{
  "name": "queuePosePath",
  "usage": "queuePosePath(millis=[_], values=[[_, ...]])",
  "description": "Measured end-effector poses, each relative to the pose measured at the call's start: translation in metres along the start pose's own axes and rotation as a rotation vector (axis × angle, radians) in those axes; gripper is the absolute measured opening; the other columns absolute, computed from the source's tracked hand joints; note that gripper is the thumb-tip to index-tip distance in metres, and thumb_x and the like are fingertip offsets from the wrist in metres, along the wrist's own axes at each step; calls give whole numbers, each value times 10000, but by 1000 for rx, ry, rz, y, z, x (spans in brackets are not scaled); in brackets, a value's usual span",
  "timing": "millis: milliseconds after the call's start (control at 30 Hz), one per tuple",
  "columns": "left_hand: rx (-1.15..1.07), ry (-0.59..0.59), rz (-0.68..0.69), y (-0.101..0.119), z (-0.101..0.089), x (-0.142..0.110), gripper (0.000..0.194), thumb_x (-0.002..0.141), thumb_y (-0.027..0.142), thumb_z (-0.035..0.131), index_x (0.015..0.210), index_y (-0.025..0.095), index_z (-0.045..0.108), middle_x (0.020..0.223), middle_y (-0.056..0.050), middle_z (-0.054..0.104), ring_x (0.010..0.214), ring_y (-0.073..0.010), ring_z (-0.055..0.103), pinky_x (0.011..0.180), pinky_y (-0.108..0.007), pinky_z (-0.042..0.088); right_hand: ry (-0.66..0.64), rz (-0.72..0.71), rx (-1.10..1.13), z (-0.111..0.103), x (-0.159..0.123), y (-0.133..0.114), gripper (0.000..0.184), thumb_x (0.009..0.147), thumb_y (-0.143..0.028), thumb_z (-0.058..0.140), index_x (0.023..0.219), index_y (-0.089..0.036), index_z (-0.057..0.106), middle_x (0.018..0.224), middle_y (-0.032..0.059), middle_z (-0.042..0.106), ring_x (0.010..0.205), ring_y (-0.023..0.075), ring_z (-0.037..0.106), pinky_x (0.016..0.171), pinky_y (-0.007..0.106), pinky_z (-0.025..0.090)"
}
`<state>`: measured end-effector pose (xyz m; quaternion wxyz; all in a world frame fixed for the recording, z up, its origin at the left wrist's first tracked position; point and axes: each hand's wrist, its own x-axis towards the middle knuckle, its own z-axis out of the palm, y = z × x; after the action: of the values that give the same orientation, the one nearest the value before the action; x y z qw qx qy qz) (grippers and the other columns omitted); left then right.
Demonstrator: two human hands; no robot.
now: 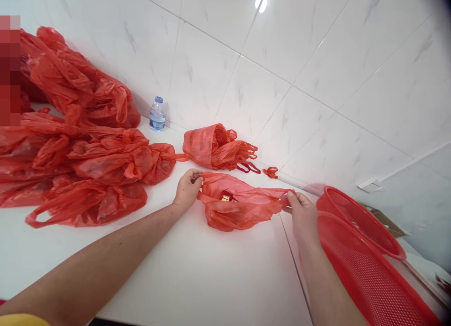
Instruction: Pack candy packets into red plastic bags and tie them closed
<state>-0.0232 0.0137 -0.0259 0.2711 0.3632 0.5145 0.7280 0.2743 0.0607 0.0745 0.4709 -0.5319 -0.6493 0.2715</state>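
Note:
A red plastic bag (239, 204) lies on the white table (197, 274) in front of me, stretched between my hands. My left hand (188, 189) pinches its left handle, fingers closed on the plastic. My right hand (302, 212) pinches the right handle the same way. Through the thin plastic a small red and gold item (227, 196) shows inside the bag.
A pile of filled, knotted red bags (81, 147) covers the table's left side. Another red bag (214, 147) lies near the tiled wall, with a small water bottle (157, 113) beside it. Stacked red mesh baskets (362, 251) stand at the right. A wall socket (369, 184) is behind them.

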Motion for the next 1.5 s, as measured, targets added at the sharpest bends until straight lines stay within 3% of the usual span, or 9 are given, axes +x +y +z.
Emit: queuePosePath(millis=[200, 333, 467, 600, 833, 1000, 1133, 1333, 1500], values=[[-79, 79, 110, 40, -1, 14, 279, 723, 252, 574, 986, 182, 514, 713, 33, 534, 570, -94, 522, 543, -214, 428, 78, 91, 372, 7, -4, -3, 267, 754, -431, 634, 700, -171, 598, 762, 6, 601, 698, 115, 546, 619, 227, 479], [-103, 1, 140, 104, 15, 29, 321, 688, 200, 613, 995, 166, 526, 702, 35, 542, 545, -75, 523, 548, -204, 430, 66, 49, 567, -3, 8, -19, 232, 741, -383, 662, 696, -168, 589, 741, 5, 585, 705, 119, 546, 649, 239, 475], [-193, -164, 366, 184, 41, 34, 391, 723, 200, 595, 1102, 207, 497, 811, 24, 593, 607, -77, 570, 570, -200, 449, 222, -160, 792, -20, 14, -35, 200, 776, -366, 628, 708, -188, 567, 734, -12, 550, 712, 120, 542, 701, 264, 475], [-50, -440, 362, 220, 58, 30, 388, 709, 139, 591, 1090, 176, 527, 738, 26, 590, 550, -66, 558, 547, -195, 447, 95, -54, 676, -20, 7, -32, 217, 756, -380, 652, 706, -181, 580, 713, -9, 547, 621, 105, 507, 575, 235, 442], [130, -524, 285, 196, 30, 17, 452, 718, 216, 652, 1155, 207, 536, 968, -41, 610, 823, -159, 602, 691, -268, 484, -20, 5, 575, -27, -16, 1, 287, 785, -498, 604, 854, -219, 611, 940, 30, 591, 847, 154, 555, 672, 253, 468], [354, -421, 330, 172, -25, 7, 592, 710, 282, 692, 1262, 291, 478, 1243, -64, 525, 1095, -247, 520, 837, -329, 471, -254, 40, 465, -29, -33, 54, 669, 679, -670, 604, 1211, -287, 475, 1314, 122, 460, 1209, 277, 438, 930, 415, 405], [301, -459, 98, 130, -58, 10, 657, 622, 285, 763, 1228, 290, 508, 1311, -89, 491, 1202, -309, 453, 897, -385, 458, -505, 65, 354, -1, -48, 73, 924, 578, -523, 766, 1356, -305, 319, 1418, 126, 345, 1326, 290, 280, 1027, 483, 297], [-129, -545, -225, 75, -29, -8, 943, 488, 179, 842, 1317, 303, 409, 1378, -113, 440, 1275, -345, 389, 966, -451, 423, -500, 45, 529, 64, -42, 13, 933, 484, -325, 838, 1304, -349, 394, 1332, 71, 468, 1193, 330, 450, 873, 471, 466], [-290, -426, -353, 56, 9, -6, 623, 550, 205, 823, 1122, 193, 577, 1118, -143, 648, 1106, -329, 568, 932, -439, 463, -512, 47, 803, 95, -14, -9, 538, 610, -211, 725, 1120, -241, 555, 1047, 40, 650, 977, 269, 606, 851, 420, 486]])
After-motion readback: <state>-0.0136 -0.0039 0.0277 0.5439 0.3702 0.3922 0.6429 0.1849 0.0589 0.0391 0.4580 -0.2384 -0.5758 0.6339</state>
